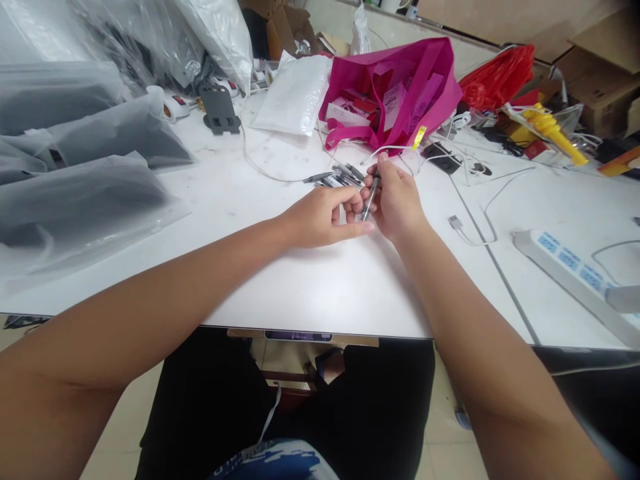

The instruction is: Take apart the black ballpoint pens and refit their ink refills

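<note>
A slim pen (pixel 371 197) with a clear barrel and a dark upper part slants between my two hands above the white table. My right hand (pixel 400 200) is closed round its upper length, thumb and fingers pressed on it. At the pen's lower end is my left hand (pixel 325 217), with curled fingers against it and the thumb stretched below. The exact contact of the left fingertips is partly hidden. Just behind my hands lies a loose pile of similar pens (pixel 340 177), partly covered by my left hand.
A magenta bag (pixel 395 87) holding boxes stands behind the pens, beside a white padded envelope (pixel 295 93). Frosted plastic bags (pixel 75 207) fill the left side. A black phone stand (pixel 220 110) is at back left. Cables and a white power strip (pixel 575 273) lie at right.
</note>
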A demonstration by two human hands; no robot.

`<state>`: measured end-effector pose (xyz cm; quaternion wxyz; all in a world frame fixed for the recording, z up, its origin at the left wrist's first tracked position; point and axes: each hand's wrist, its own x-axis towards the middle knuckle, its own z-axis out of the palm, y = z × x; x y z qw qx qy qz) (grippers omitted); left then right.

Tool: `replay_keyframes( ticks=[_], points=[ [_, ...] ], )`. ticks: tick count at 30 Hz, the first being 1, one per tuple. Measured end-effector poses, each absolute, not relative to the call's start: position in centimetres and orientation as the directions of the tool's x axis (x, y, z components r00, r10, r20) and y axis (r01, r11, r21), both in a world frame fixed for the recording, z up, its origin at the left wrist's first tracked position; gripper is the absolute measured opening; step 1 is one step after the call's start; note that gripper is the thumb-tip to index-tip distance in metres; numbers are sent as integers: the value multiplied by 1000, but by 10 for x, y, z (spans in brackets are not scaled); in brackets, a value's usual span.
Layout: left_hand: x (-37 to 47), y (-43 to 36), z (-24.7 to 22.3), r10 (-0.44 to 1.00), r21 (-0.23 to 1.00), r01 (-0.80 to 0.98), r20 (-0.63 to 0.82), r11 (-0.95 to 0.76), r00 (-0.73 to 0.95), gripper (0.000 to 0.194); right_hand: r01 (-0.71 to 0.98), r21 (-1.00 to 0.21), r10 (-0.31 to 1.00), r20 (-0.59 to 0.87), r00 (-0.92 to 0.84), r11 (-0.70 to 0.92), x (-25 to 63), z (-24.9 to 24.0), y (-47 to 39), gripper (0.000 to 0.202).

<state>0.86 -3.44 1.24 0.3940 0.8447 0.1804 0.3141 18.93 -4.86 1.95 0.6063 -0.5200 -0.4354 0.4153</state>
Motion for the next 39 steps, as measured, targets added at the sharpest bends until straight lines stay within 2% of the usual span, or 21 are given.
replay_keyframes(
  ticks=[3, 7, 11, 16, 26, 30, 35, 39],
  points=[
    [11, -36, 12, 611, 796, 55, 417, -603, 673, 25, -51, -991, 963, 111, 245, 127, 187, 24, -51, 57],
    [9, -36, 16, 691, 811, 117, 401, -573, 601, 28, -64, -990, 976, 112, 187, 125, 183, 30, -57, 51],
    [6, -33, 19, 695, 810, 142, 382, -570, 610, 33, -86, -986, 983, 131, 132, 143, 180, 31, -63, 47],
    [7, -29, 15, 694, 786, 163, 402, -596, 598, 38, -23, -994, 992, 107, 71, 109, 179, 29, -66, 48],
    [6, -23, 12, 715, 775, 189, 420, -603, 559, 44, 25, -996, 990, 84, 112, 82, 176, 37, -68, 45],
    [3, -18, 14, 700, 729, 232, 439, -644, 563, 41, 30, -996, 988, 85, 128, 82, 176, 37, -68, 42],
    [-3, -13, 20, 653, 606, 315, 485, -731, 582, 35, 26, -997, 990, 80, 118, 78, 177, 37, -68, 44],
    [-5, -13, 22, 645, 574, 341, 485, -744, 591, 33, 23, -996, 992, 87, 87, 86, 177, 38, -68, 46]
  ],
)
